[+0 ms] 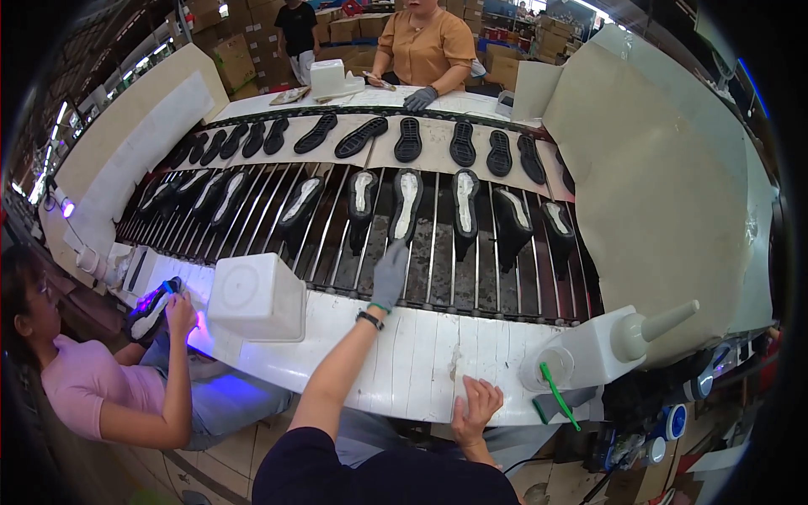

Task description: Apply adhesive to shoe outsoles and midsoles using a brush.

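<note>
My left hand (390,273), in a grey glove, reaches over the slatted metal rack (433,269). Its fingers are closed at the near end of a black shoe upper (407,202) that lies sole side up with a white bottom. The glove hides part of that end. My bare right hand (476,411) rests at the near edge of the white table (404,362), fingers loosely bent and apart, holding nothing. To its right are a white bottle container (589,349) with a spout and a green-handled brush (555,391).
More black shoe uppers (465,210) lie along the rack, with black soles (408,139) in a row behind. A white plastic box (257,296) stands on the table. One co-worker (109,379) handles a shoe at left; another (429,46) stands across. Tall panels (656,194) flank the rack.
</note>
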{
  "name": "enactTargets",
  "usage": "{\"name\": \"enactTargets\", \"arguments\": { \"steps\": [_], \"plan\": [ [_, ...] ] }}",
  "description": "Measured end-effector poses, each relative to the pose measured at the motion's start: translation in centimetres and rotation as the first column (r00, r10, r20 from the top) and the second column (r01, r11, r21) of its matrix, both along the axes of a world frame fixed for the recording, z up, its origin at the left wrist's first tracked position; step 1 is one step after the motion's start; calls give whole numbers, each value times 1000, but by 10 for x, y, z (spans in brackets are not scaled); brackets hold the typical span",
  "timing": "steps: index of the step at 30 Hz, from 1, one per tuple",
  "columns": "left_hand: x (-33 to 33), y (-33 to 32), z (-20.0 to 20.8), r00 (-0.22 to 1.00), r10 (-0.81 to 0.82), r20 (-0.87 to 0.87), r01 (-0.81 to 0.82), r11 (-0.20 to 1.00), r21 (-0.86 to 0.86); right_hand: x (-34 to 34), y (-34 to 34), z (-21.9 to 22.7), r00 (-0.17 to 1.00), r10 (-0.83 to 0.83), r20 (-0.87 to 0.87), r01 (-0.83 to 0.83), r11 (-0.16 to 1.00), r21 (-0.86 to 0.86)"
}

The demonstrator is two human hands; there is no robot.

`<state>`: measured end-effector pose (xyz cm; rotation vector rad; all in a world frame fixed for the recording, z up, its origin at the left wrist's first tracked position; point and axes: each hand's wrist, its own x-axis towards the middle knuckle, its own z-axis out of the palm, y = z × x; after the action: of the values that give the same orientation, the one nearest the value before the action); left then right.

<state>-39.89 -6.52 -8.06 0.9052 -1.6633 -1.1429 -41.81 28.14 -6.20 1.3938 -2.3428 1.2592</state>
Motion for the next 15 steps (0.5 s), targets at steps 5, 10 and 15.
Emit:
{"name": "enactTargets", "arguments": {
  "steps": [5, 10, 15],
  "plan": [
    [-45, -86, -8, 997, -4, 71, 2, 999, 37, 1, -2, 0, 993, -75, -87, 90, 979, 181],
    [-58, -201, -45, 974, -7, -228, 92, 925, 368, 3, -1, -6, 991, -10, -136, 24, 995, 98],
    [-105, -198, -18, 925, -68, -373, 262, 826, 499, 0, 2, -21, 959, -103, -264, 113, 993, 26]
  ]
}}
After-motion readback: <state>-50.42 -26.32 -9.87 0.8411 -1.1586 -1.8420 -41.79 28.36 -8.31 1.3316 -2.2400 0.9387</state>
